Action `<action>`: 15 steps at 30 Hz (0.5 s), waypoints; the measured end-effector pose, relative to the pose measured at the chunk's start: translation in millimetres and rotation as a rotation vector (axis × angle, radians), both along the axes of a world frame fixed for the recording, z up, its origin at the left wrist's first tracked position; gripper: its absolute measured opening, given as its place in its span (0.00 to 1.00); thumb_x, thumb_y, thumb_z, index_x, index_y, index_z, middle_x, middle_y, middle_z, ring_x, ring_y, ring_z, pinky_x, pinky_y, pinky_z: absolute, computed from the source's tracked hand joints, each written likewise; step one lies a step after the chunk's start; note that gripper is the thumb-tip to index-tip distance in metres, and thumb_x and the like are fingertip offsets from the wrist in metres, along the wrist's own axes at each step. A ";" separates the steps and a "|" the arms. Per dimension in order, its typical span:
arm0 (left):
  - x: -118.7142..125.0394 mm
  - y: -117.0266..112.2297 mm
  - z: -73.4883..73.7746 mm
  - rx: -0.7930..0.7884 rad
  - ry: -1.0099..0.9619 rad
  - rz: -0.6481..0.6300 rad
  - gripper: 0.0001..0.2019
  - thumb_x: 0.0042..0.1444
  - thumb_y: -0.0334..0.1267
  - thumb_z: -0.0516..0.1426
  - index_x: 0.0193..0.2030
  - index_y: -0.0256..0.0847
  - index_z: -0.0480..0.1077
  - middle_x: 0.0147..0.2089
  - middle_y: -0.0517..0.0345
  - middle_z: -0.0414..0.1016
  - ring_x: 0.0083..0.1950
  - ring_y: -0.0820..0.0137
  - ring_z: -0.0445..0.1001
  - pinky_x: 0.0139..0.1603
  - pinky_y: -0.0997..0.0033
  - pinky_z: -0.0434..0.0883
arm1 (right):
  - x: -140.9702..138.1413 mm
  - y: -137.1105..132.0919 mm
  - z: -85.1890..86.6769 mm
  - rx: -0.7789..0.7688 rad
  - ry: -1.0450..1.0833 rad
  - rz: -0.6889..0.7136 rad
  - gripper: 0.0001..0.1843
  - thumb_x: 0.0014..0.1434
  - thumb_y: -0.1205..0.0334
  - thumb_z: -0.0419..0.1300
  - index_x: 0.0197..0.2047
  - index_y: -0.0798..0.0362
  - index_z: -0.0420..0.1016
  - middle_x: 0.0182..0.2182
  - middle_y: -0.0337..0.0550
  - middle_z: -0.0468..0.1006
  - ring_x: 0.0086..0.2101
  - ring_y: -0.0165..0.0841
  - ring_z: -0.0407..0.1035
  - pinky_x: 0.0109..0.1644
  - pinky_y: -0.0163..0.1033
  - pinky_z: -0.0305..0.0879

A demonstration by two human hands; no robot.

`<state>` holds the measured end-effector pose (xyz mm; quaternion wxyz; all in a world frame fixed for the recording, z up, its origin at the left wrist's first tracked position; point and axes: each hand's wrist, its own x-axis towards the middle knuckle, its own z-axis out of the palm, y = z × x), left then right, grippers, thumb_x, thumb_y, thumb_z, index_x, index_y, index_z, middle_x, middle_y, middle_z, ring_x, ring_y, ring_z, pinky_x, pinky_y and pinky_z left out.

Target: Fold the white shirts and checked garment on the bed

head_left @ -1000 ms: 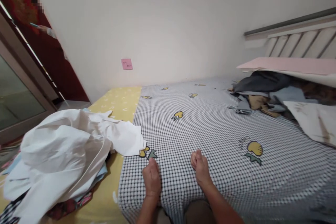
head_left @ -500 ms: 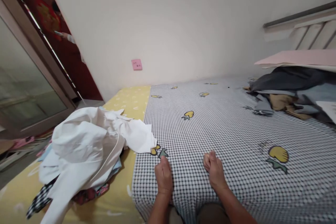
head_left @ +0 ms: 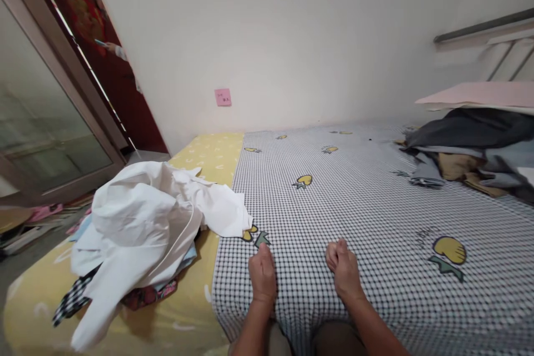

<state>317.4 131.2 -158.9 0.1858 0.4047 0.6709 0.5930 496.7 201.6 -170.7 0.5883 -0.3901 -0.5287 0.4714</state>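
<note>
My left hand [head_left: 262,275] rests as a loose fist on the black-and-white checked bed sheet [head_left: 342,206], just below a printed yellow fruit motif [head_left: 250,235]. My right hand [head_left: 344,270] lies as a similar fist on the same sheet, holding nothing. Nearest to my left hand, a crumpled heap of white cloth [head_left: 142,217] sits on the yellow bedding [head_left: 212,161], with dark checked and red fabric showing beneath it. Neither hand touches the heap.
Folded and heaped dark, blue and tan clothes [head_left: 467,147] lie at the bed's far right under a pale pink board [head_left: 479,93]. A pink note [head_left: 223,97] is stuck on the wall. A glass door [head_left: 41,105] and a dark red door [head_left: 104,67] stand at left.
The whole view has swung left, so the scene shifts right in the picture. My hands stay on the sheet in fists, and the white cloth heap is unchanged.
</note>
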 end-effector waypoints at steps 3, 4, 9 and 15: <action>0.2 0.7 -2.7 -0.003 -0.005 0.007 0.27 0.64 0.59 0.38 0.17 0.49 0.47 0.17 0.64 0.49 0.21 0.70 0.51 0.29 0.62 0.47 | 0.0 0.0 -0.3 0.010 0.005 -0.013 0.37 0.63 0.27 0.43 0.15 0.47 0.50 0.14 0.32 0.48 0.17 0.26 0.44 0.20 0.36 0.41; 0.1 1.1 -3.7 -0.004 -0.008 0.008 0.27 0.64 0.59 0.38 0.17 0.49 0.47 0.17 0.64 0.49 0.21 0.70 0.51 0.29 0.62 0.47 | 0.0 -0.1 -0.5 0.012 0.005 -0.017 0.37 0.63 0.27 0.43 0.15 0.47 0.50 0.14 0.32 0.48 0.17 0.26 0.44 0.20 0.37 0.41; 0.2 1.5 -6.2 0.001 -0.002 0.006 0.29 0.64 0.61 0.36 0.16 0.49 0.46 0.17 0.64 0.48 0.21 0.71 0.50 0.29 0.62 0.47 | 1.1 -1.8 -1.7 0.001 -0.007 -0.002 0.37 0.64 0.28 0.42 0.16 0.47 0.50 0.14 0.32 0.49 0.17 0.26 0.44 0.20 0.37 0.41; 3.6 -0.3 -3.7 -0.012 -0.003 -0.004 0.30 0.63 0.65 0.33 0.17 0.49 0.45 0.17 0.64 0.47 0.21 0.71 0.49 0.28 0.62 0.46 | 2.7 -3.2 -3.3 0.008 -0.012 -0.009 0.36 0.65 0.30 0.42 0.16 0.47 0.51 0.14 0.34 0.51 0.18 0.27 0.45 0.21 0.38 0.42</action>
